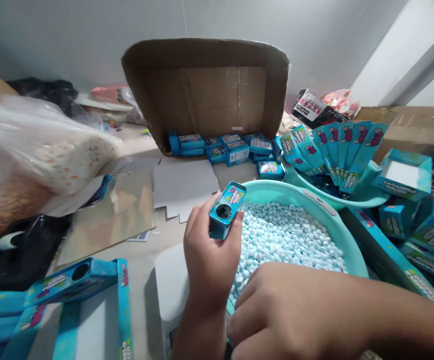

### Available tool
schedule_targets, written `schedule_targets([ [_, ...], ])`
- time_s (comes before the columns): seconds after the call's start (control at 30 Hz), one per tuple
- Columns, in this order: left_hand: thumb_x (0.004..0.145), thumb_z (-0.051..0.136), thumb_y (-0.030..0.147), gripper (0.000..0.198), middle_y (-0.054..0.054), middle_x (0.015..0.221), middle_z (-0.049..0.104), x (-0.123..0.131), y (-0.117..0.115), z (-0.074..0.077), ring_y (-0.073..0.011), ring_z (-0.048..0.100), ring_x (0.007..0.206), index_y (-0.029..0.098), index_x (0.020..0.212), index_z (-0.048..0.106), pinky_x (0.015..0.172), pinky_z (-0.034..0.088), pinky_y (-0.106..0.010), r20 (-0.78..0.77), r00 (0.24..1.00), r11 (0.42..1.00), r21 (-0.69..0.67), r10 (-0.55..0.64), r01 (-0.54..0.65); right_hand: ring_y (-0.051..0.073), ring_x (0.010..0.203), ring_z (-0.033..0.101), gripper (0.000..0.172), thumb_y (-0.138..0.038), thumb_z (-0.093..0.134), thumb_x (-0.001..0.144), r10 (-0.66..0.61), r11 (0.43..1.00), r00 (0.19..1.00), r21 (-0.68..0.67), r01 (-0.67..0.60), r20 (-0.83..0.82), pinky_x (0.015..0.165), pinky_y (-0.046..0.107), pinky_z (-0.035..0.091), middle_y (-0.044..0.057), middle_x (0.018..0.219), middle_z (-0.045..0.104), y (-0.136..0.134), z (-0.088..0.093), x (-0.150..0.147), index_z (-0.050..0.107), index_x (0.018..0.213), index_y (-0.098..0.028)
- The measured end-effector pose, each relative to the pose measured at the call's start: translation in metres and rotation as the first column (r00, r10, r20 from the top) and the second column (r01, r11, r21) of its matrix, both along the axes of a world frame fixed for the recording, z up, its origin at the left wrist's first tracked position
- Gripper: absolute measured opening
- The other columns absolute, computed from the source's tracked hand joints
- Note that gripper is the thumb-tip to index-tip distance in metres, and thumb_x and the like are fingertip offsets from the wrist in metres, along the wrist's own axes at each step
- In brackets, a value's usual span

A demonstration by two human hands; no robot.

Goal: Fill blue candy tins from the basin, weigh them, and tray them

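My left hand (212, 255) is closed around a small blue candy box (229, 204), held tilted with its round dark hole facing up. The box is over the left rim of a turquoise basin (352, 245) full of small pale-blue candies (288, 235). Low in front, my right hand (265, 320) reaches across from the right beside my left wrist. Its fingers are curled downward, and whatever they hold is hidden. Under my left forearm is a white flat-topped device (174, 280).
An open cardboard box (217, 95) behind holds several blue candy boxes (237, 152). Flat printed cartons (346, 150) stand in a second turquoise basin (374, 187). Display cartons (74, 285) lie at the left front. Plastic bags (48, 150) fill the far left.
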State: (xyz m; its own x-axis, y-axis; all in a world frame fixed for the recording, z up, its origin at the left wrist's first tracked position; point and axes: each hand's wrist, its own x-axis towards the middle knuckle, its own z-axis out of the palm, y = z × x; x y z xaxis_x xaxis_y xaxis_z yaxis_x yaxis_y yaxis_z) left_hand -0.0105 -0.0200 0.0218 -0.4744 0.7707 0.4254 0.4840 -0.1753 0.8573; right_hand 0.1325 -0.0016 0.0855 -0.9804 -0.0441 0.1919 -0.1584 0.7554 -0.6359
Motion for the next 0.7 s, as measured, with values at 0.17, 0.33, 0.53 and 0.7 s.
schedule_targets([
  [0.17,0.086,0.076,0.033,0.039,-0.007,0.115,0.071,0.001,0.001,-0.003,-0.0225,0.070,0.104,0.023,0.123,0.068,0.091,0.060,-0.039,0.084,0.996,0.999,-0.028,-0.022,0.024,0.010,0.054,0.036,0.009,-0.021,0.061,0.093,-0.074,0.992,0.954,0.124,0.038,0.292,0.045,0.029,0.025,-0.004,0.074,0.062,-0.004,-0.017,-0.008,0.062,0.085,-0.019],
  [0.33,0.085,0.076,0.035,0.039,-0.006,0.113,0.072,-0.002,0.003,-0.011,-0.0236,0.071,0.101,0.025,0.123,0.069,0.090,0.060,-0.043,0.092,0.994,0.997,-0.043,-0.053,0.057,0.011,0.050,0.033,0.010,-0.024,0.059,0.092,-0.130,0.991,0.882,0.093,0.098,0.452,0.045,0.027,0.022,-0.005,0.067,0.060,-0.001,-0.023,-0.015,0.066,0.085,-0.022],
  [0.53,0.084,0.076,0.026,0.043,-0.007,0.116,0.069,-0.005,0.001,-0.012,-0.0229,0.068,0.107,0.025,0.127,0.066,0.092,0.060,-0.041,-0.041,0.994,0.986,0.131,-0.098,0.102,0.013,0.055,0.049,0.015,-0.018,0.059,0.087,-0.402,0.912,0.749,0.298,0.280,0.526,0.050,0.027,0.032,0.004,0.074,0.069,0.014,-0.016,-0.007,0.074,0.087,-0.017],
  [0.7,0.083,0.077,0.018,0.047,-0.005,0.118,0.069,-0.003,-0.002,-0.009,-0.0204,0.067,0.110,0.026,0.128,0.066,0.095,0.059,-0.038,-0.142,0.984,0.952,0.273,-0.103,0.139,0.026,0.105,0.065,0.048,-0.031,0.075,0.078,-0.601,0.799,0.740,0.203,0.566,0.303,0.090,0.036,0.051,0.010,0.124,0.069,0.028,-0.024,0.001,0.071,0.125,-0.024],
])
